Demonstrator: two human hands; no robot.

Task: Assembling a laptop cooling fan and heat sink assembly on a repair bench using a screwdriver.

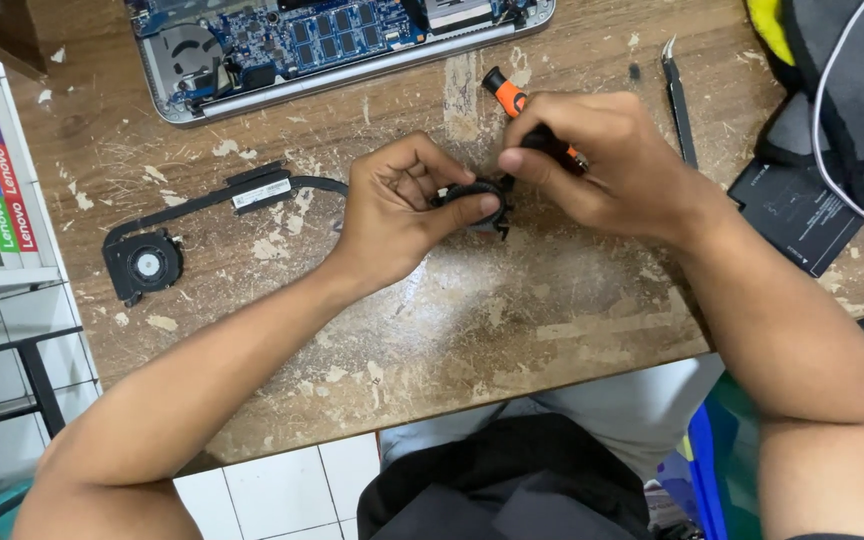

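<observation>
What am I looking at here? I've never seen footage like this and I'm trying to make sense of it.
This is one picture from a camera worn on a person's head, looking down at their own two bare hands over a worn wooden table. The left hand pinches a small round black part. The right hand holds an orange-and-black screwdriver against it. At the top lies an opened laptop with its blue circuit board showing. To the left rests a black fan with a heat pipe. Tweezers and a flat black pack lie to the right.
</observation>
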